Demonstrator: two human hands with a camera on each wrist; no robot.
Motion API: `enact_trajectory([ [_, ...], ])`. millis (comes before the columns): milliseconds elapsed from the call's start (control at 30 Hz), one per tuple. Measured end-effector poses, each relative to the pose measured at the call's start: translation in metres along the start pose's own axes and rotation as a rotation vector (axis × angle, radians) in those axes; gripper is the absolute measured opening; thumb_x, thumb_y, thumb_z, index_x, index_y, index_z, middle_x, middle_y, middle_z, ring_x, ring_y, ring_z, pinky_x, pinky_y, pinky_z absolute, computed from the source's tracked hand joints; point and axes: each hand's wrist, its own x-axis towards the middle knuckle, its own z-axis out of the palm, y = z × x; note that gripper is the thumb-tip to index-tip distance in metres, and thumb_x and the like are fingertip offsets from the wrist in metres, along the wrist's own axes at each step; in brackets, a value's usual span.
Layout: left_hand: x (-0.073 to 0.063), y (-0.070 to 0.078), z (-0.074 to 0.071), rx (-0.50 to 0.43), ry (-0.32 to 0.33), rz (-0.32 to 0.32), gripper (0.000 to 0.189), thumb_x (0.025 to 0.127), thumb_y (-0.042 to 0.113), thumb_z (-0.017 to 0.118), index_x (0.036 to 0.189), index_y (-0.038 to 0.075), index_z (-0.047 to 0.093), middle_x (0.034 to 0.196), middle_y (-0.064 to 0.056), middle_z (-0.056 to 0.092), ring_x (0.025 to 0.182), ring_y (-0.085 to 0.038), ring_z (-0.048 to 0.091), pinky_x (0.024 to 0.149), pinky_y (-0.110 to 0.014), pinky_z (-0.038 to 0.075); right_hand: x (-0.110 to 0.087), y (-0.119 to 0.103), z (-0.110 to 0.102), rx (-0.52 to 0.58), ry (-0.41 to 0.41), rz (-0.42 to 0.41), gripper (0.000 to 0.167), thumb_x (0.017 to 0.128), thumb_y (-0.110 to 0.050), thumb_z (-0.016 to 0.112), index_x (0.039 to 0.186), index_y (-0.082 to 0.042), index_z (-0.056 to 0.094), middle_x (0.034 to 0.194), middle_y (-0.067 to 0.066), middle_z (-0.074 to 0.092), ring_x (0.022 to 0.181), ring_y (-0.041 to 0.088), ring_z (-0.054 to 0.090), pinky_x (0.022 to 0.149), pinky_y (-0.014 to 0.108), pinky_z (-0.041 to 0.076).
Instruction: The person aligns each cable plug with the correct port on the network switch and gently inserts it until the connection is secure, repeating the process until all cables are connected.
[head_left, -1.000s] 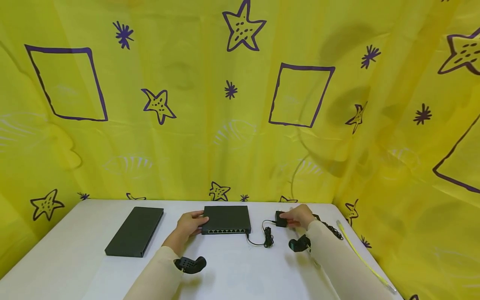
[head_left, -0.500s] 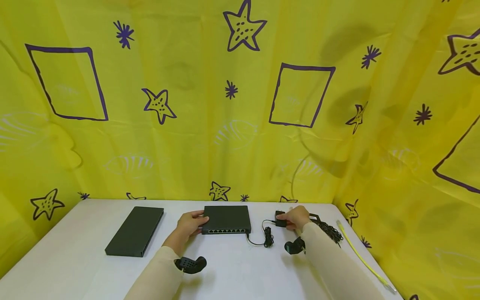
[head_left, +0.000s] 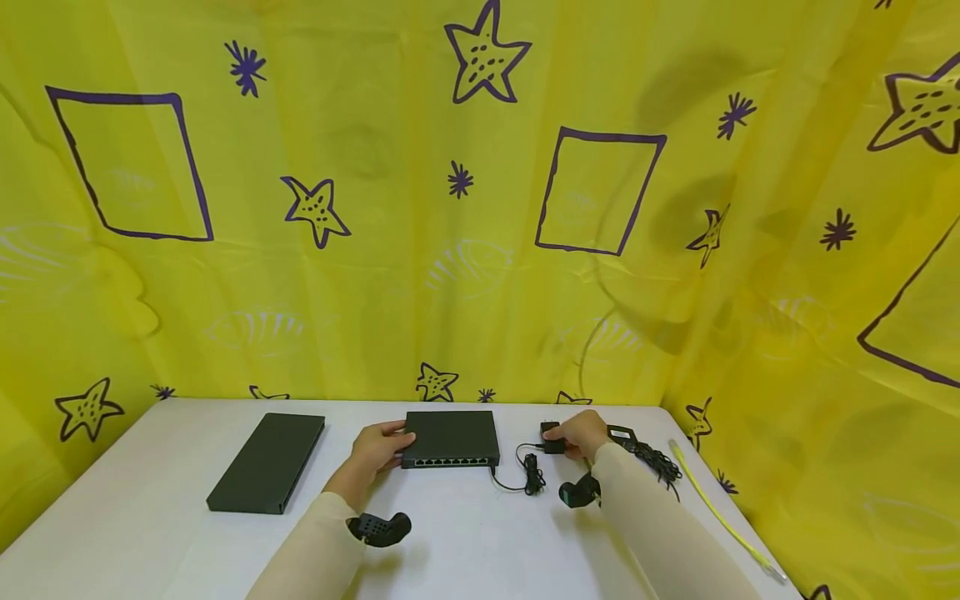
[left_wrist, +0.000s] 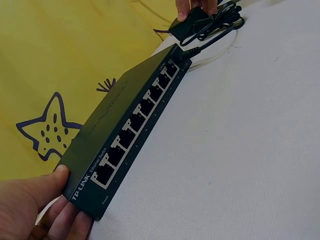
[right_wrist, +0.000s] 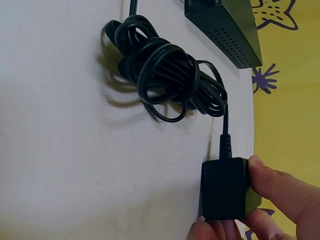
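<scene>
A black TP-LINK Ethernet switch (head_left: 450,435) lies flat near the back of the white table, its row of ports facing the person. My left hand (head_left: 373,448) grips its left end, thumb on top and fingers underneath, as the left wrist view (left_wrist: 120,125) confirms. To the right, my right hand (head_left: 587,433) holds a small black power adapter (right_wrist: 223,189) between thumb and fingers. A thin cord leads from the adapter through a tied bundle (right_wrist: 165,75) to a plug (left_wrist: 190,52) seated at the right end of the switch's port side.
A second black flat box (head_left: 267,462) lies at the left. Behind the right wrist is a heap of black cable (head_left: 656,460). A yellow network cable (head_left: 723,518) runs along the right table edge. A patterned yellow curtain (head_left: 375,333) hangs behind.
My right hand has shifted slightly left with the power adapter, uncovering more of the black cable heap. The left hand and the switch look unmoved.
</scene>
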Motion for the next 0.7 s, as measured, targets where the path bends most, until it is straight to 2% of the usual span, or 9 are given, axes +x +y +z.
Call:
enact_trajectory([
  [333, -0.0014, 0.0016, 0.0004, -0.011, 0.004, 0.010, 0.050, 0.093, 0.014, 0.069, 0.138, 0.000, 0.054, 0.131, -0.023, 0.060, 0.096, -0.021, 0.064, 0.081, -0.032, 0.059, 0.0008, 0.0007, -0.0003, 0.010, -0.005, -0.003, 0.045, 0.074, -0.012, 0.087, 0.095, 0.011, 0.054, 0.072, 0.011, 0.053, 0.053, 0.016, 0.059, 0.056, 0.025, 0.057],
  [500, -0.0026, 0.0003, 0.0002, -0.018, -0.005, 0.025, 0.050, 0.093, 0.013, 0.068, 0.138, -0.001, 0.053, 0.130, -0.023, 0.060, 0.096, -0.020, 0.065, 0.080, -0.033, 0.058, 0.0005, 0.0024, -0.0003, 0.062, -0.032, -0.006, 0.049, 0.072, -0.010, 0.086, 0.102, 0.013, 0.054, 0.076, 0.013, 0.055, 0.061, 0.018, 0.058, 0.058, 0.025, 0.057],
  [700, -0.0015, -0.0006, -0.0015, -0.015, -0.008, 0.015, 0.050, 0.093, 0.015, 0.068, 0.139, 0.001, 0.054, 0.131, -0.022, 0.060, 0.097, -0.021, 0.064, 0.082, -0.033, 0.058, 0.0021, 0.0029, 0.0001, 0.094, -0.082, 0.011, 0.047, 0.076, -0.009, 0.083, 0.106, 0.012, 0.054, 0.081, 0.015, 0.056, 0.066, 0.019, 0.057, 0.059, 0.026, 0.057],
])
